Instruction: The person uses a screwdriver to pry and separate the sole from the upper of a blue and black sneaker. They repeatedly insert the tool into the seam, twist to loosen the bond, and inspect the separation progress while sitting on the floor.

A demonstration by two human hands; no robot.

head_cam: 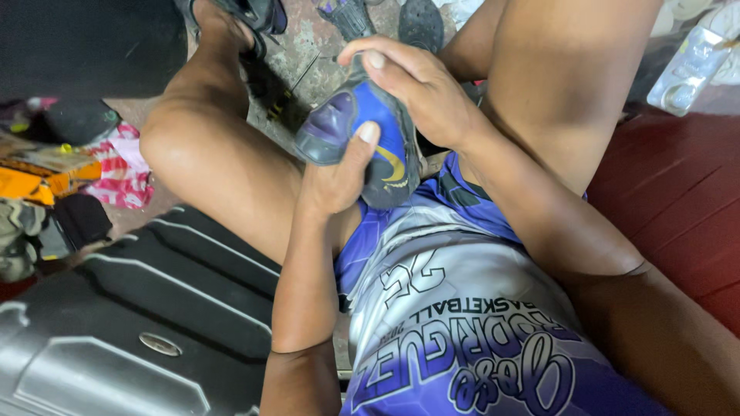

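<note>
A person is sitting low over a floor (308, 46) of worn concrete, knees spread, wearing a purple and white sports jersey (455, 323) with printed lettering. A big dark hard-shell suitcase (131, 308) with ribbed panels is lying at the lower left, just beside the person's left leg. A red painted surface (678, 200) is running along the right side. A heap of clothes and cloth (62, 169) in orange, pink-checked and black is sitting at the left edge of the floor. A clear plastic package (690, 69) is lying at the upper right, on the edge of the red surface.

The blue and purple shoe (362, 135) is being held up between the knees, above the lap, toe pointing left, a yellow curved mark showing on its side. The right hand (420, 85) is wrapping over the top of the shoe, fingers curled across it, gripping. The left hand (339, 173) is grasping the shoe from below, thumb pressing up against its side.

A foot in a dark sandal (250, 15) is resting on the floor at the top. Small dark tools or scraps (347, 15) are lying on the floor at the far edge, too unclear to tell apart.
</note>
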